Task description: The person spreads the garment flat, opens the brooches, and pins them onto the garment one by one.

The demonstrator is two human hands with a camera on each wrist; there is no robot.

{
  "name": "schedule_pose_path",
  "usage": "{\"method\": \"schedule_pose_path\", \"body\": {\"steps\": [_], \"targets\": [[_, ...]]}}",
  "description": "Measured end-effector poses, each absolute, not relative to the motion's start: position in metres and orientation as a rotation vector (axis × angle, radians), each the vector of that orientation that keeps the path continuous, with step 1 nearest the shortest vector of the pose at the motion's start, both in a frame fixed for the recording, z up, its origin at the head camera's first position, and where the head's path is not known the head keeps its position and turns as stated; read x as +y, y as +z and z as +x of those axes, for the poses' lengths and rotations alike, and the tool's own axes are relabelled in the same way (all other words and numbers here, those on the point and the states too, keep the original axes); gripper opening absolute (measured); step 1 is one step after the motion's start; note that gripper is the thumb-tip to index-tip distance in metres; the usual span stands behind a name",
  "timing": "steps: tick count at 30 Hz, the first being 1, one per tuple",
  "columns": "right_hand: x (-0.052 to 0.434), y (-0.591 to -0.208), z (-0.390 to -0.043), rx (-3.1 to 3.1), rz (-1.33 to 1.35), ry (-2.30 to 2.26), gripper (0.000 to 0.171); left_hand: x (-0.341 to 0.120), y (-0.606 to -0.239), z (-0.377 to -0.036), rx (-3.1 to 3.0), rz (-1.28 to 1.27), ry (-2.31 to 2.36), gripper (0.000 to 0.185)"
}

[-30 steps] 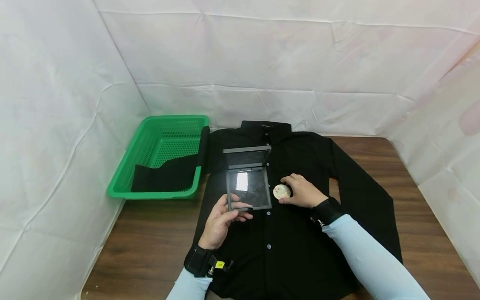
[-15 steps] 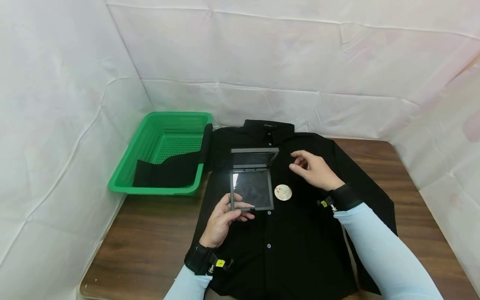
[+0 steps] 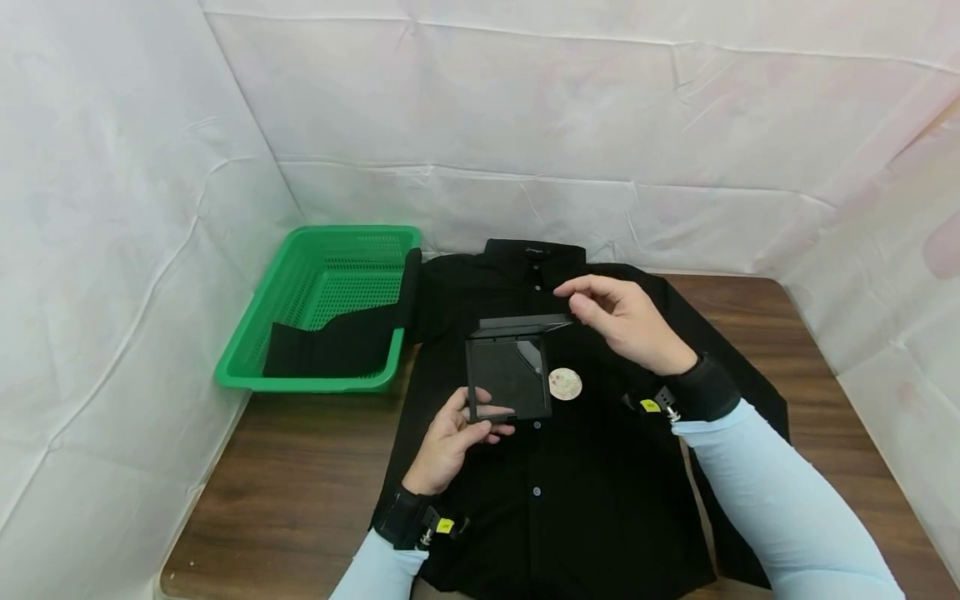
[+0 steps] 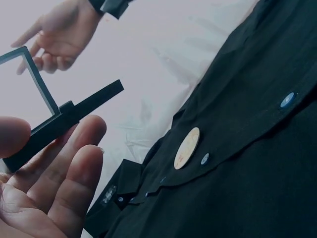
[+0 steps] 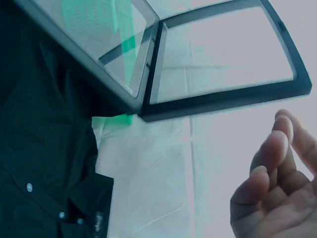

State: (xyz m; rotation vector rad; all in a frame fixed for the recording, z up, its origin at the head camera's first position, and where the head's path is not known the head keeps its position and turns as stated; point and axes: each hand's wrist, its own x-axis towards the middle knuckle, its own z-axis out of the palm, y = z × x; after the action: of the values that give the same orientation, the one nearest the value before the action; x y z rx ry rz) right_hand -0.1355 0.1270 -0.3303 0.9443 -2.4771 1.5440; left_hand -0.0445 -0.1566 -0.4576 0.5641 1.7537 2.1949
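Observation:
My left hand (image 3: pixel 489 422) pinches the near left corner of a black-framed clear case (image 3: pixel 510 379) and holds it up over a black shirt (image 3: pixel 585 483). Its hinged lid (image 3: pixel 521 325) stands part-open, nearly edge-on from the head view. My right hand (image 3: pixel 592 310) hovers at the lid's right corner with loosely curled fingers (image 5: pixel 267 173); the right wrist view shows a gap between them and the lid frame (image 5: pixel 223 94). A round cream badge (image 3: pixel 565 383) lies on the shirt just right of the case, also visible as the badge (image 4: pixel 186 148) beside a shirt button.
A green basket (image 3: pixel 247 367) stands at the left of the wooden table (image 3: pixel 300 483), with the shirt's sleeve (image 3: pixel 330 346) draped into it. White sheeting walls in the table on the left, back and right. Bare wood shows at the front left and far right.
My right hand let go of the badge, left it on the shirt and rose to the lid's right corner. The lid has swung lower over the base. My left hand kept its hold.

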Motion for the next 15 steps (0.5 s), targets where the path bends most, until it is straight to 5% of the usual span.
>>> {"method": "schedule_pose_path", "body": {"steps": [15], "targets": [[0.109,-0.306,-0.107,-2.411,1.117,1.441,0.013,-0.155,-0.458,-0.044,1.806,0.492,2.191,0.04]]}}
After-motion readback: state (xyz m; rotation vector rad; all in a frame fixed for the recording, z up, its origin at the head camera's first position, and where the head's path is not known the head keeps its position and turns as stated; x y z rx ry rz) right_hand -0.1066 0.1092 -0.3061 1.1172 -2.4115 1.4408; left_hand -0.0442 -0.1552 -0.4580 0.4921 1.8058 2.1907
